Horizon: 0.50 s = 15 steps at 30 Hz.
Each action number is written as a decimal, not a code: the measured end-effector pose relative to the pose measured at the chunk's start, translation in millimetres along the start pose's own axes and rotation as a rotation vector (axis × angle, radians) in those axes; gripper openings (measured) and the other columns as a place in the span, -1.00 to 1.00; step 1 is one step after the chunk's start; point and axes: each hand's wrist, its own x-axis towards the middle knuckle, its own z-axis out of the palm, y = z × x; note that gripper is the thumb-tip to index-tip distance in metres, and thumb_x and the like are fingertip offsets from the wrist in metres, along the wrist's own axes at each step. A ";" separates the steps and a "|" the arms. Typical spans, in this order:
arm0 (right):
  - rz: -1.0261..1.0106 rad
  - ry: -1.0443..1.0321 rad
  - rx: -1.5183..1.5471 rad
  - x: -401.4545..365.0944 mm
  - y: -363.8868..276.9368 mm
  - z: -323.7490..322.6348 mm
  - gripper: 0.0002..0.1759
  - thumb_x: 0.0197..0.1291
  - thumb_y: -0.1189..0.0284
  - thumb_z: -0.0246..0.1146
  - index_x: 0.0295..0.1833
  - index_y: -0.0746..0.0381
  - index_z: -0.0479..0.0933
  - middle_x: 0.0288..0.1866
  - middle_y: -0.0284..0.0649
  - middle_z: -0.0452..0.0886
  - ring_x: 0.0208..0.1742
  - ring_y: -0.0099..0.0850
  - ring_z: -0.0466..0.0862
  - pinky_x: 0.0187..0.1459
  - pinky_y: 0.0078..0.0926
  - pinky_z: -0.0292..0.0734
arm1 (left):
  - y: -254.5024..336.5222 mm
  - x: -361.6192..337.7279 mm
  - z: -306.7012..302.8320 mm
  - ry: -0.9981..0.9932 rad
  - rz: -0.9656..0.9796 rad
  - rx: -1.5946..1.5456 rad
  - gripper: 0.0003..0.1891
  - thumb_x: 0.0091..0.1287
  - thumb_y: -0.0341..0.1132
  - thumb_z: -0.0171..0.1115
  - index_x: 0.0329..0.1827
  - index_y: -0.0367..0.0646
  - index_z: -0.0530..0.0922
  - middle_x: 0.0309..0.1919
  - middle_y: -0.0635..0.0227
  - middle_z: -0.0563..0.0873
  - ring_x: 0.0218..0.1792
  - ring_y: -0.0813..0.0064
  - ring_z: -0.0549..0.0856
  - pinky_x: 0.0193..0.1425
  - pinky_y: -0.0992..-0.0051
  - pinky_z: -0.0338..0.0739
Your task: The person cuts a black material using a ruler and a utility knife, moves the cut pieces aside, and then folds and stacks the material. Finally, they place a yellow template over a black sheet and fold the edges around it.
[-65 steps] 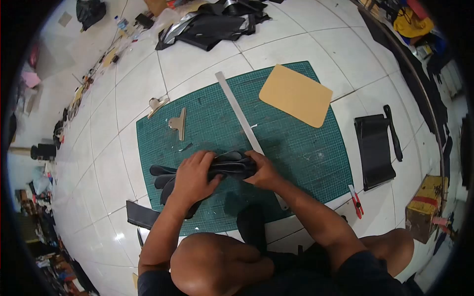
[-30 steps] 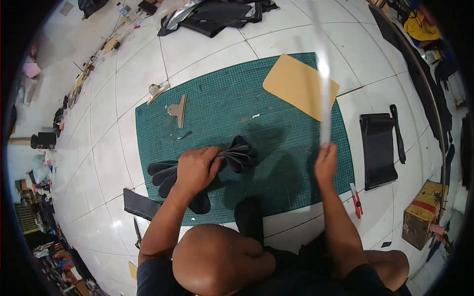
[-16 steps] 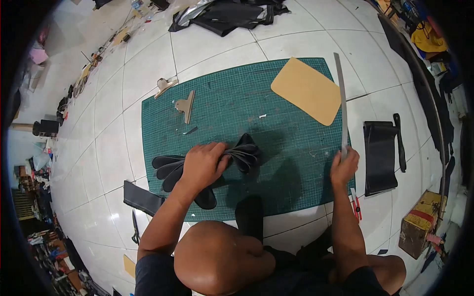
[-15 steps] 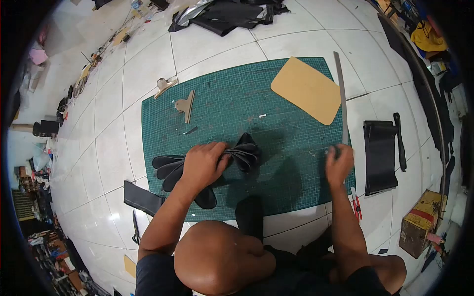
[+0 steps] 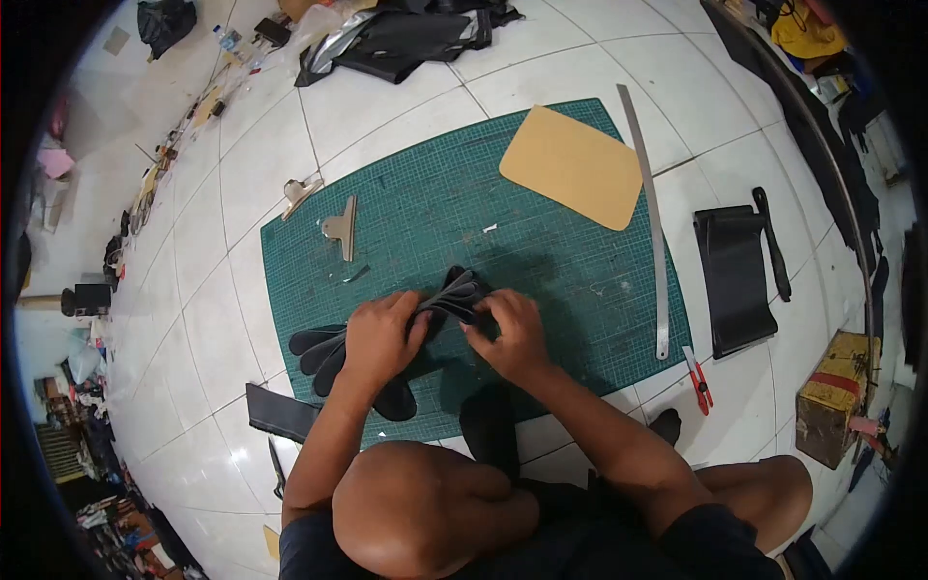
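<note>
A bundle of black strips (image 5: 317, 348) with rounded ends, leather-like in look, lies over the green cutting mat (image 5: 416, 222). My left hand (image 5: 377, 336) is closed around its middle, so the strips fan out on both sides. At the right-hand fan, my right hand (image 5: 512, 333) has its fingers curled and pinched at the strip ends. Its fingertips partly hide those ends. Below my left hand, one rounded black end (image 5: 395, 399) sticks out toward my knee.
A tan rounded board (image 5: 572, 166) and a steel ruler (image 5: 649, 222) lie on the right. Two metal clips (image 5: 345, 230) are at the upper left. Beyond the mat lie a red-handled cutter (image 5: 701, 385), folded black material (image 5: 737, 280) and a black strip (image 5: 280, 414).
My right hand has moved left from beside the ruler to the right end of the bundle. My left hand keeps its grip. The whole view has shifted and turned slightly.
</note>
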 end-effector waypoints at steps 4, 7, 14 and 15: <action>0.078 -0.104 0.056 7.2 5.3 -6.4 -0.75 0.10 0.39 0.51 -0.15 0.18 0.61 -0.14 -0.26 0.65 0.00 -0.23 0.67 0.11 -0.12 0.42 | -2.3 -1.4 0.7 0.002 0.010 0.015 -0.74 0.32 -0.23 0.40 -0.01 -0.11 0.68 -0.24 0.16 0.79 -0.22 0.00 0.77 -0.08 0.11 0.62; 0.113 -0.131 0.094 7.5 9.8 -8.9 -0.78 0.11 0.41 0.49 -0.18 0.19 0.62 -0.17 -0.28 0.66 -0.01 -0.24 0.67 0.14 -0.12 0.41 | 1.2 -0.9 -2.8 -0.014 0.001 0.013 -0.72 0.30 -0.21 0.42 0.00 -0.12 0.68 -0.24 0.16 0.79 -0.22 0.00 0.77 -0.07 0.11 0.62; 0.083 -0.153 0.139 8.4 22.4 -12.9 -0.71 0.15 0.33 0.52 -0.13 0.20 0.59 -0.23 -0.28 0.66 -0.08 -0.28 0.67 0.13 -0.23 0.39 | 4.4 -0.3 -6.5 -0.030 0.009 -0.007 -0.71 0.28 -0.23 0.42 0.01 -0.13 0.68 -0.23 0.15 0.79 -0.21 0.01 0.77 -0.06 0.12 0.61; 0.076 -0.158 0.141 10.4 21.4 -13.7 -0.69 0.15 0.33 0.53 -0.12 0.20 0.59 -0.24 -0.28 0.66 -0.07 -0.29 0.67 0.13 -0.23 0.39 | 4.8 -0.3 -7.3 -0.034 0.010 -0.010 -0.71 0.28 -0.24 0.42 0.01 -0.13 0.68 -0.23 0.15 0.79 -0.21 0.01 0.77 -0.06 0.12 0.61</action>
